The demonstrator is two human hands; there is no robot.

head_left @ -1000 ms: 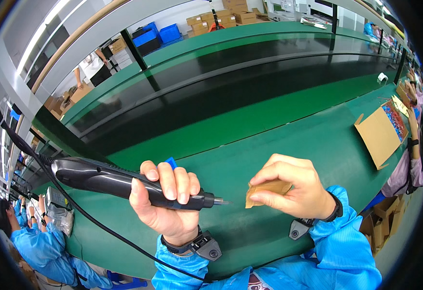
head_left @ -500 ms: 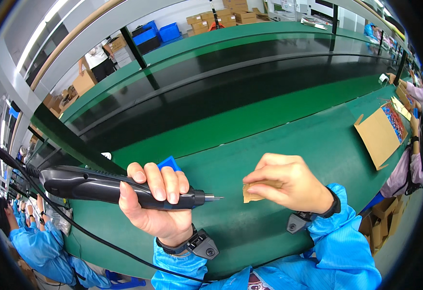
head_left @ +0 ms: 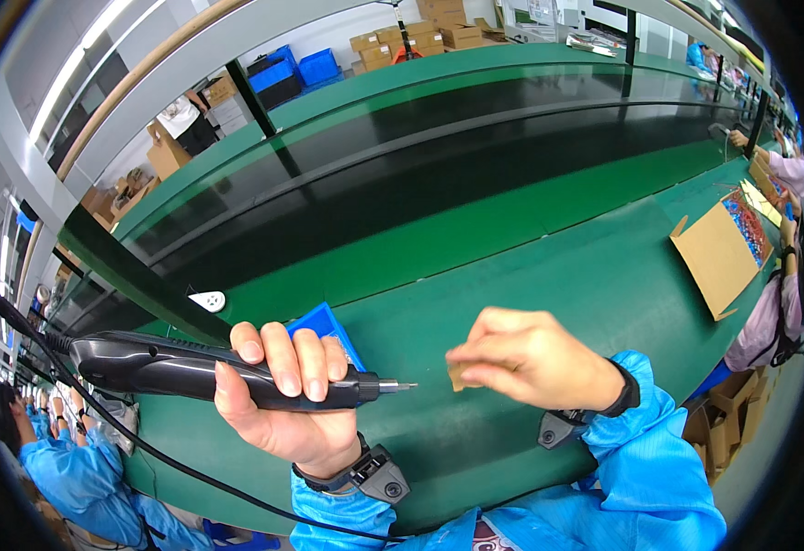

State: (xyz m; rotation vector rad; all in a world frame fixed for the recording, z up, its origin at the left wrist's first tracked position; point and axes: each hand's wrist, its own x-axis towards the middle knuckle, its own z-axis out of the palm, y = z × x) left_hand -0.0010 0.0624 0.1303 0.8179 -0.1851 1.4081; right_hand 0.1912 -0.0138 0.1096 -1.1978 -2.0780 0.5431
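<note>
My left hand [head_left: 296,404] is wrapped around a black electric screwdriver [head_left: 191,369], held level above the green bench. Its metal bit points right, towards my other hand. A black cord runs from its back end. In my right hand [head_left: 535,360], thumb and fingers pinch a small tan piece that looks like cardboard or brown paper [head_left: 457,377]; the fingers cover most of it. A gap separates the screwdriver tip from this piece. Just behind my left hand a blue plastic bin [head_left: 330,328] shows in part.
A white rounded device [head_left: 207,301] lies beyond the screwdriver, beside a dark upright post [head_left: 140,271]. At the right stands an open cardboard box [head_left: 719,260] with many blue and red small parts. Past the green bench [head_left: 512,275] runs a black conveyor belt [head_left: 374,174]. Co-workers sit on both sides.
My right hand has shifted slightly left and turned, hiding more of the tan piece. My left hand and the screwdriver have moved a little left and down. More of the blue bin and white device shows.
</note>
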